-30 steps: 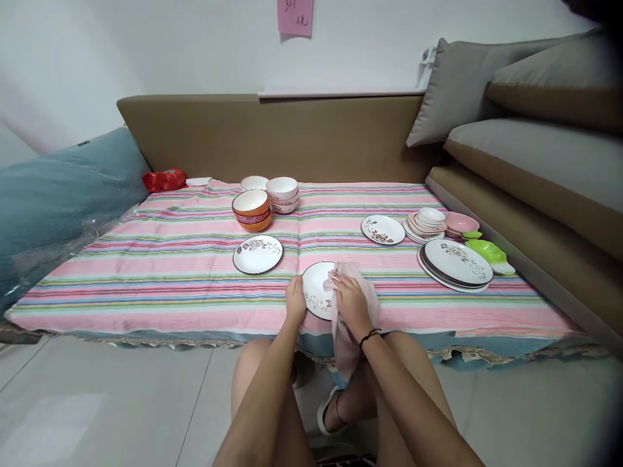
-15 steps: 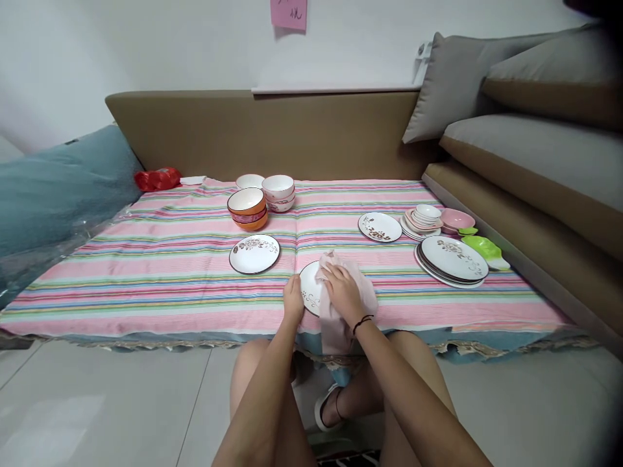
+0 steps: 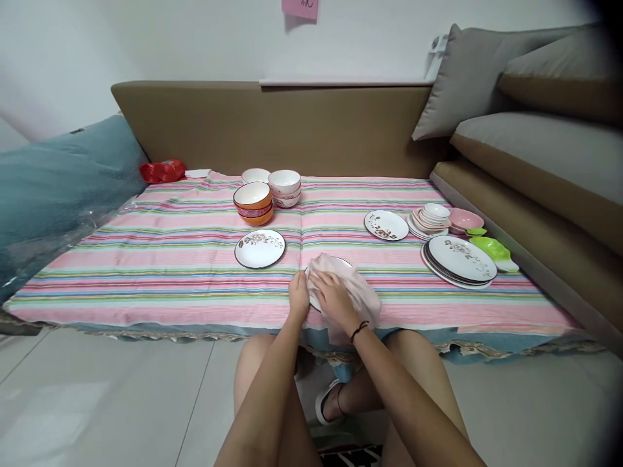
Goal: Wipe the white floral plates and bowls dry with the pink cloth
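A white plate (image 3: 314, 303) with a dark rim lies on the striped cloth in front of me, mostly covered. My left hand (image 3: 298, 295) grips its left edge. Over the plate spreads a pale pink cloth (image 3: 357, 292), pressed down by my right hand (image 3: 333, 297), whose fingers lie across it toward the plate's left side. Part of this cloth hangs over the front edge. Just left of my hands lies another white plate (image 3: 260, 249) with a brown flower pattern, and a third flowered plate (image 3: 387, 226) lies farther back to the right.
Stacked orange bowls (image 3: 254, 202) and white bowls (image 3: 285, 187) stand at the back left. On the right are a stack of plates (image 3: 460, 258), small white dishes (image 3: 433, 215), a pink bowl (image 3: 466, 220) and a green dish (image 3: 491, 251). Cushions (image 3: 540, 149) pile up at the right.
My right hand has slid left with the pink cloth, close to my left hand, covering more of the plate's left side. The view has shifted slightly.
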Tool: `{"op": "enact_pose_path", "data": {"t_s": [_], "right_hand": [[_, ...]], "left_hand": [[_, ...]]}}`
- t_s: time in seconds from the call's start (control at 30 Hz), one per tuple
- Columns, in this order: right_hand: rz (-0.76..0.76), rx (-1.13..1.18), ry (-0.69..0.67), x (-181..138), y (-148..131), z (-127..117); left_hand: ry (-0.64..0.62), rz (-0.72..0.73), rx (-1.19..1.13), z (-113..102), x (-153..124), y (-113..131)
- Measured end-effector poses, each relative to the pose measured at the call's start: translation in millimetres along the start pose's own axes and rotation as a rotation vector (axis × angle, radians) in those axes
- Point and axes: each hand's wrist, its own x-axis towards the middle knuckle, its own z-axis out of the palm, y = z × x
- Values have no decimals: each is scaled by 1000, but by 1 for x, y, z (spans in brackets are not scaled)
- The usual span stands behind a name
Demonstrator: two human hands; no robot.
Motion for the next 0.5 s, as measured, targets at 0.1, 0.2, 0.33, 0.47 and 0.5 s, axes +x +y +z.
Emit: {"op": "enact_pose_path", "data": {"t_s": [0.1, 0.2, 0.33, 0.47, 0.5], "right_hand": [[66, -131, 29, 6, 12, -4], [195, -259, 60, -4, 22, -8], [329, -383, 41, -16, 21, -9], [282, -417, -49, -4, 15, -8], [250, -407, -70, 1, 14, -7]], "left_hand": [[-18, 3, 4, 0, 0, 0], [-11, -4, 7, 0, 0, 0], [-20, -7, 5, 1, 0, -2], [-5, -2, 18, 1, 1, -5], [-1, -1, 21, 1, 2, -6]]}}
